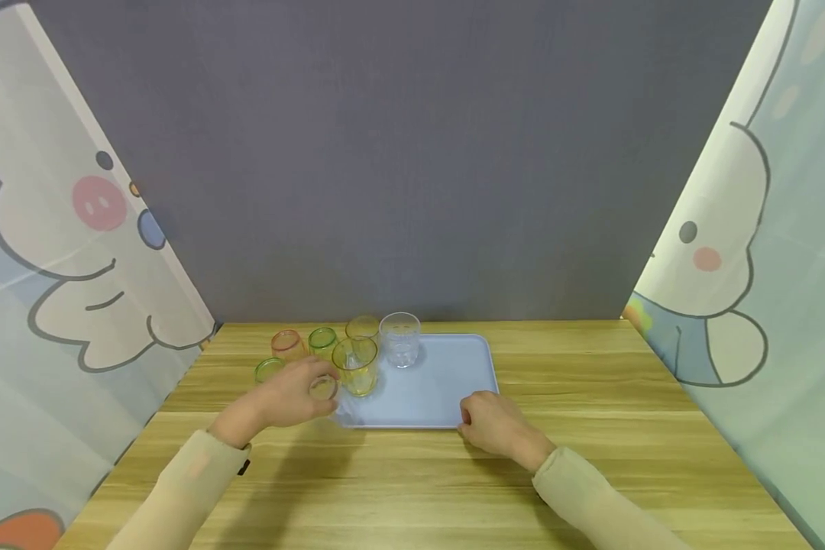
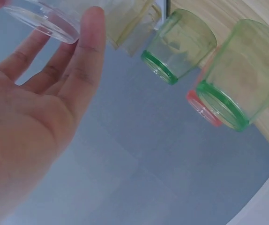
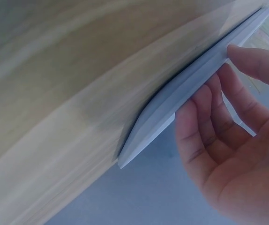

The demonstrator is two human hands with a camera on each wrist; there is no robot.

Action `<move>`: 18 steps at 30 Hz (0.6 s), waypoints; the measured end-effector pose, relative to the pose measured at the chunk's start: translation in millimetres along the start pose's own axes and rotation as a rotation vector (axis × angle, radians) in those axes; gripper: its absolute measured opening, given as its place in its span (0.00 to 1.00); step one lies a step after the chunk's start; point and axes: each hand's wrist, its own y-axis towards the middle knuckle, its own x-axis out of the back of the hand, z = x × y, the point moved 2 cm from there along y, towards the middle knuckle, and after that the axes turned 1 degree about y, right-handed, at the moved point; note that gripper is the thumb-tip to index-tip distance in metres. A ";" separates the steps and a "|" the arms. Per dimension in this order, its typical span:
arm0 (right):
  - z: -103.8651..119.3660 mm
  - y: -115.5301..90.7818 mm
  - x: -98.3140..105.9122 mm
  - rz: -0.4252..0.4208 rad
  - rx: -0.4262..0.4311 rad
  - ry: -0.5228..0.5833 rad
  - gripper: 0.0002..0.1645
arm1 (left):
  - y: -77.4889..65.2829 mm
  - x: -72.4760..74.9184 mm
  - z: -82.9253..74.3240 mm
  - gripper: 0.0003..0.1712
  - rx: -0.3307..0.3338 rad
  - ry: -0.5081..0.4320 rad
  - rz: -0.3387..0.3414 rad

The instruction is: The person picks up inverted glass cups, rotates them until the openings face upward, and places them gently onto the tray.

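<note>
My left hand (image 1: 292,393) holds a clear glass (image 1: 324,388) between thumb and fingers, over the left front corner of a pale blue tray (image 1: 447,382). In the left wrist view the fingers and thumb lie round the rim of this clear glass (image 2: 45,21). Just beyond it, a yellow glass (image 1: 357,374) stands on the tray. Behind are another yellow glass (image 1: 363,327) and a clear glass (image 1: 400,340). My right hand (image 1: 495,424) grips the tray's right front corner, its curled fingers against the rim (image 3: 186,89) in the right wrist view.
Left of the tray stand a pink-rimmed glass (image 1: 287,344) and two green-rimmed glasses, one farther back (image 1: 323,342) and one nearer (image 1: 268,370), partly behind my left hand. A grey panel (image 1: 412,168) borders the wooden table (image 1: 591,473) at the back.
</note>
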 end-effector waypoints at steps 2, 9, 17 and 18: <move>-0.1 -0.3 -0.2 -0.003 -0.002 0.002 0.15 | 0.1 -0.9 -1.5 0.23 -0.015 -0.008 -0.001; 1.4 -1.6 2.7 -0.004 -0.017 0.034 0.14 | 2.2 -4.6 -8.6 0.22 -0.047 -0.071 -0.052; 3.8 -2.4 7.4 0.003 -0.061 0.092 0.14 | 5.8 -17.1 -13.4 0.24 -0.084 -0.161 -0.090; 4.2 -2.1 7.6 0.000 -0.063 0.098 0.14 | 6.1 -18.8 -13.5 0.23 -0.087 -0.171 -0.097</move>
